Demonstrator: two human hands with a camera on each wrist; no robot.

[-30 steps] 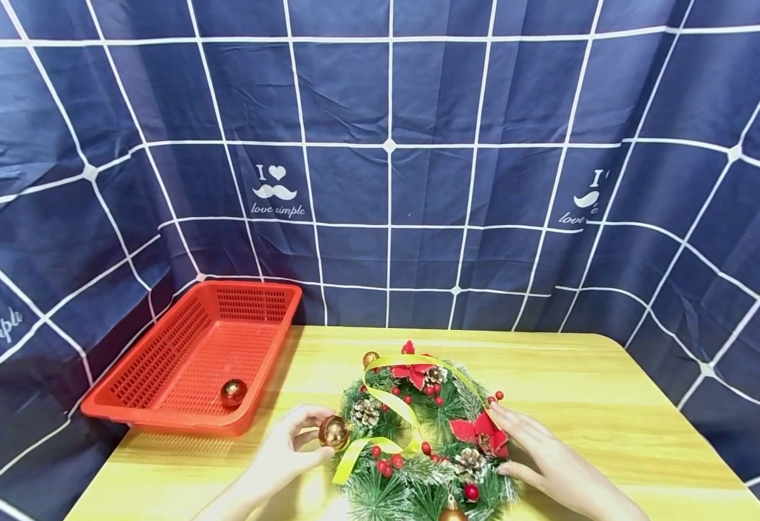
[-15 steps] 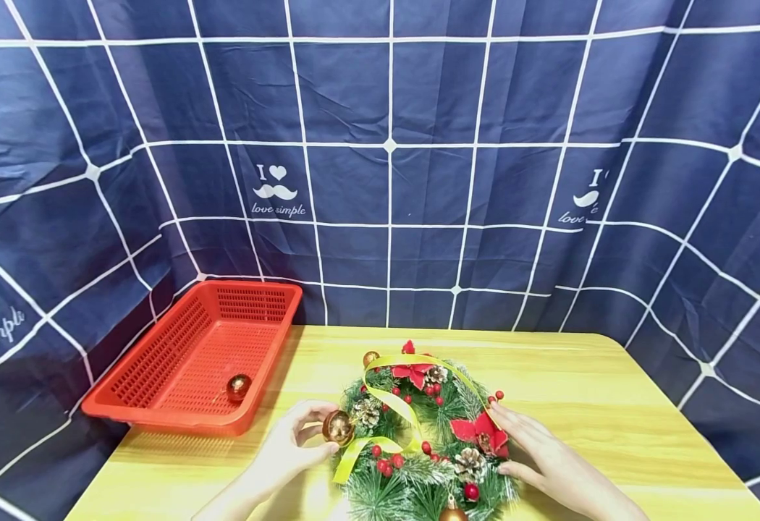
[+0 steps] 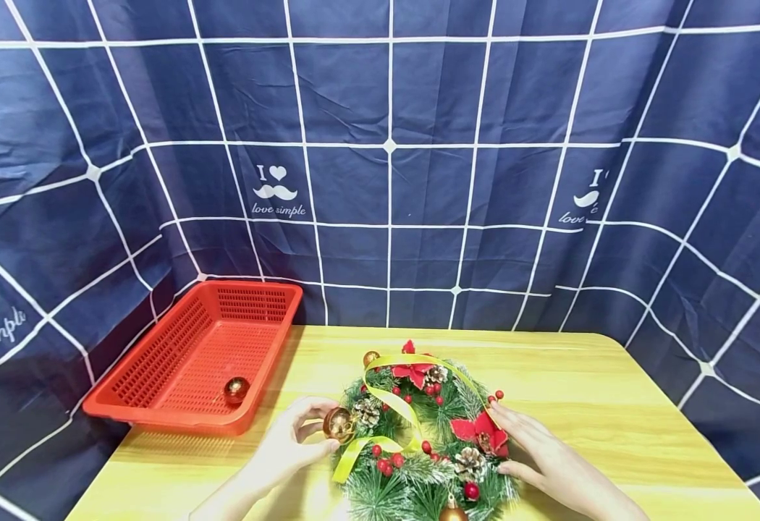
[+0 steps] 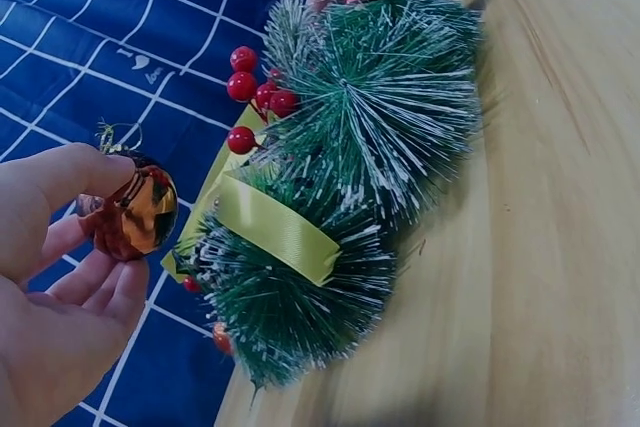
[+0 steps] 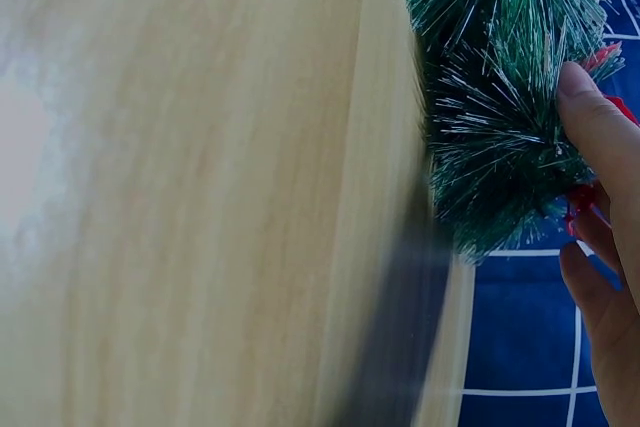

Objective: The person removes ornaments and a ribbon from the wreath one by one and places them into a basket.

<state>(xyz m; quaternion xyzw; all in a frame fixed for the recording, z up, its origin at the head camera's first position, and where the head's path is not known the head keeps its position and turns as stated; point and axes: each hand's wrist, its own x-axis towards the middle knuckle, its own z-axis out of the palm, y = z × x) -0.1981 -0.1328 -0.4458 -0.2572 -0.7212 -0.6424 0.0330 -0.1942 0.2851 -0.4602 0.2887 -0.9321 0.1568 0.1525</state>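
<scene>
My left hand [image 3: 292, 438] pinches a shiny copper-gold Christmas bauble [image 3: 339, 425] at the left side of a green wreath [image 3: 380, 496]. Seen from the left wrist, the thumb and fingers hold the bauble [image 4: 140, 207], and a gold hanging loop [image 4: 118, 137] sticks up from it. My right hand [image 3: 543, 463] rests on the wreath's right side by a red flower [image 3: 482, 434], thumb apart from the fingers. The right wrist view shows that thumb [image 5: 580, 97] against the pine needles. A yellow ribbon [image 3: 396, 405] loops over the wreath, which bears pine cones [image 3: 470, 463] and red berries [image 3: 389, 463].
A red plastic basket [image 3: 269, 354] stands at the table's left, with another copper bauble [image 3: 236, 391] inside. The wreath lies near the front of the wooden table [image 3: 588, 391]. Behind the table hangs a blue curtain [image 3: 354, 181] with white lines.
My left hand and its bauble have shifted slightly up and right toward the pine cone. The bauble in the basket has rolled a little to the right, then slightly back. My right hand stays still.
</scene>
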